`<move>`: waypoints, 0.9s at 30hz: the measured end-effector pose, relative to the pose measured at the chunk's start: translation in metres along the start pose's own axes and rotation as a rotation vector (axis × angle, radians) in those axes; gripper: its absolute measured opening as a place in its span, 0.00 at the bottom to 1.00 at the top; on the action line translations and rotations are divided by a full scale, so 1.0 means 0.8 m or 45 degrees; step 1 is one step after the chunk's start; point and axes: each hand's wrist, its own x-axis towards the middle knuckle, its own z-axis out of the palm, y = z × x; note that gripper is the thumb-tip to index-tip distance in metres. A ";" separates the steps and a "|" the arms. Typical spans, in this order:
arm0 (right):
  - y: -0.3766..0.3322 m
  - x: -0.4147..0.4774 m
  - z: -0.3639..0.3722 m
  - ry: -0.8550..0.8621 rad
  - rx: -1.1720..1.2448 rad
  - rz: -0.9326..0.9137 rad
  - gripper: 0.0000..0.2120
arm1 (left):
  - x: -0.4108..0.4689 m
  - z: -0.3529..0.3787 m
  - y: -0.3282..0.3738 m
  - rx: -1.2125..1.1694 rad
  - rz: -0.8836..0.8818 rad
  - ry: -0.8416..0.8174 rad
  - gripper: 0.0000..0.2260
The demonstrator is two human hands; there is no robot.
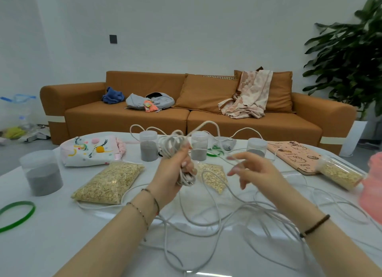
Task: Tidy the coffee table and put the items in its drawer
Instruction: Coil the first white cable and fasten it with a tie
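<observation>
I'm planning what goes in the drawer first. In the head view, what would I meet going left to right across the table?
Green ring → large jar of grey sand → white pouch → small grey-sand jar → left hand gripping the coiled cable → right hand → pink case → lying bottle of oats.

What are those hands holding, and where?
The left hand grips the coiled white cable round the coil's middle; the right hand is open, gripping nothing.
</observation>
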 end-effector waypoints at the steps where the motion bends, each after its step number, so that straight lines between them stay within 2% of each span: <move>1: 0.008 0.000 0.009 0.015 -0.117 0.028 0.22 | -0.004 0.005 -0.007 0.066 -0.019 -0.053 0.10; 3: 0.015 0.000 0.020 0.074 -0.286 -0.011 0.39 | -0.011 0.014 -0.017 0.111 -0.101 -0.146 0.10; 5: 0.017 0.000 0.020 0.162 -0.498 -0.199 0.44 | -0.016 0.019 -0.026 0.142 -0.189 -0.210 0.12; 7: 0.019 0.003 0.014 0.230 -0.726 -0.430 0.36 | -0.021 0.024 -0.030 0.154 -0.261 -0.274 0.13; 9: 0.018 0.004 0.013 0.255 -0.795 -0.508 0.19 | -0.024 0.027 -0.032 0.158 -0.318 -0.347 0.14; 12: 0.016 0.000 0.020 0.220 -0.531 -0.429 0.04 | -0.027 0.028 -0.028 0.108 -0.386 -0.472 0.14; 16: 0.005 -0.003 0.019 0.204 -0.120 -0.346 0.14 | -0.022 0.023 -0.010 -0.085 -0.374 -0.516 0.11; 18: -0.002 -0.005 0.018 0.215 -0.040 -0.362 0.14 | -0.019 0.018 -0.005 -0.104 -0.346 -0.494 0.10; 23: 0.000 -0.009 0.021 0.371 -0.180 -0.471 0.12 | -0.021 0.017 -0.017 0.098 -0.400 -0.512 0.04; 27: 0.004 -0.011 0.030 0.406 -0.211 -0.489 0.14 | -0.027 0.021 -0.038 0.416 -0.431 -0.428 0.11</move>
